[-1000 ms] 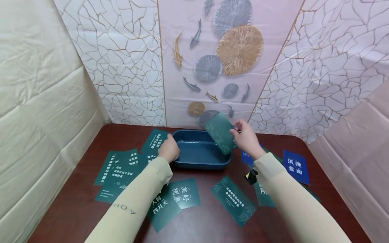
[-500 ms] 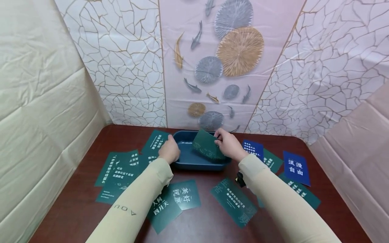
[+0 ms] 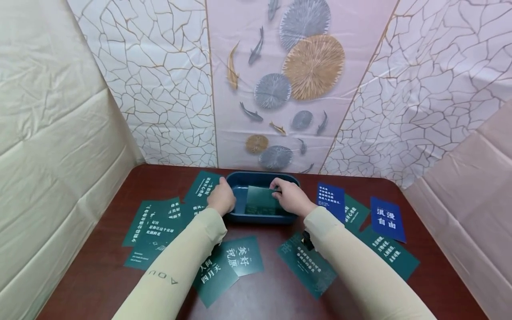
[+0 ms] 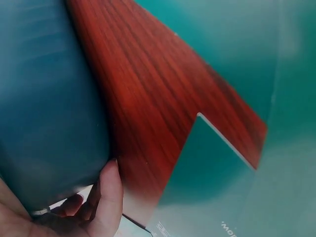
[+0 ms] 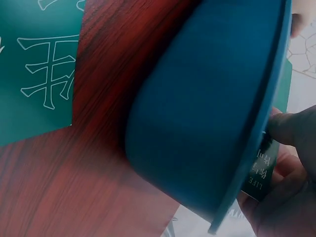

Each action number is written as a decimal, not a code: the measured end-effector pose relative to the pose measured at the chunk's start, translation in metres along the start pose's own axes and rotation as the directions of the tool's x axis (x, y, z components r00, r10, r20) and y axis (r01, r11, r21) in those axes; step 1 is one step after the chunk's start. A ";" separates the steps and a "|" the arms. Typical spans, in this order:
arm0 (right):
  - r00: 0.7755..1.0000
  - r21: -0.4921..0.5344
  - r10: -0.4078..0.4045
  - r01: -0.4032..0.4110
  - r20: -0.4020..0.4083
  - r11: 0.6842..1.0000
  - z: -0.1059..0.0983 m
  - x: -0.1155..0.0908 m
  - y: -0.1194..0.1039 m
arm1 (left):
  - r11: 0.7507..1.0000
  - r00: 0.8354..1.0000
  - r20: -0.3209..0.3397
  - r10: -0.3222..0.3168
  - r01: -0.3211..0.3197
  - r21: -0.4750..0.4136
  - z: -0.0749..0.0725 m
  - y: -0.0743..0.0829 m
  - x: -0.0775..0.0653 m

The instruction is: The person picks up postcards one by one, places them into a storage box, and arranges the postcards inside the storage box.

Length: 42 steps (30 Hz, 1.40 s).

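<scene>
A dark blue oblong tray point(image 3: 260, 219) stands at the back middle of the table. My left hand point(image 3: 222, 198) grips its left end; in the left wrist view, fingers point(image 4: 109, 197) curl at the rim of the tray point(image 4: 54, 98). My right hand point(image 3: 293, 195) pinches the right edge of a green card point(image 3: 260, 201), which is down inside the tray. White lettering shows on part of that card point(image 5: 259, 170) in the right wrist view, where the tray wall hides much of it.
Green cards point(image 3: 150, 240) overlap at the left. Two more point(image 3: 218, 278) lie at the front middle, and one point(image 3: 306, 262) lies under the right forearm. Blue cards point(image 3: 388, 220) and green cards point(image 3: 390, 251) are at the right. A patterned cloth wall point(image 3: 276, 124) rises behind the table.
My right hand has moved left and down, bringing the green card from above the tray's right side into the tray. The left hand has stayed on the tray's left end.
</scene>
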State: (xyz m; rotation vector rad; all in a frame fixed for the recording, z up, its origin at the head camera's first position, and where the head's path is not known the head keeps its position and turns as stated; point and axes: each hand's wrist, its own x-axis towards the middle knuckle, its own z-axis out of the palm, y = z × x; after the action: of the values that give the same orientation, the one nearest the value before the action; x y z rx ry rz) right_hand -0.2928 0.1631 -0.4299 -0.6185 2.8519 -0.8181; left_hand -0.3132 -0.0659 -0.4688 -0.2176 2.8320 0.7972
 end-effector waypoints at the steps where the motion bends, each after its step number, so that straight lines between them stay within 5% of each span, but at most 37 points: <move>1: 1.000 -0.012 0.004 -0.004 0.001 1.000 0.001 0.001 0.000 | 1.000 1.000 -0.005 0.000 0.000 0.001 0.001 0.000 0.000; 9: 1.000 -0.206 0.028 -0.028 -0.004 0.978 0.013 0.003 0.003 | 1.000 1.000 -0.022 0.002 -0.001 0.005 0.005 -0.001 0.003; 15: 0.998 -0.248 0.066 -0.060 0.013 0.967 0.017 0.006 0.004 | 1.000 1.000 -0.025 0.006 -0.006 -0.010 0.004 0.000 -0.001; 36: 0.979 -0.181 0.161 -0.138 0.123 0.974 0.020 0.012 0.005 | 1.000 1.000 -0.018 0.000 0.000 0.018 0.003 0.000 0.004; 42: 0.988 -0.111 0.133 -0.124 0.072 0.986 0.018 0.007 0.006 | 1.000 1.000 -0.019 -0.001 0.001 0.013 0.002 0.000 0.000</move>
State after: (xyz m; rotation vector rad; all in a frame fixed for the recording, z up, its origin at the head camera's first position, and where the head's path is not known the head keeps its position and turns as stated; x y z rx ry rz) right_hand -0.2977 0.1562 -0.4487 -0.4610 2.8414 -0.6120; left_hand -0.3132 -0.0648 -0.4710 -0.2255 2.8532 0.7809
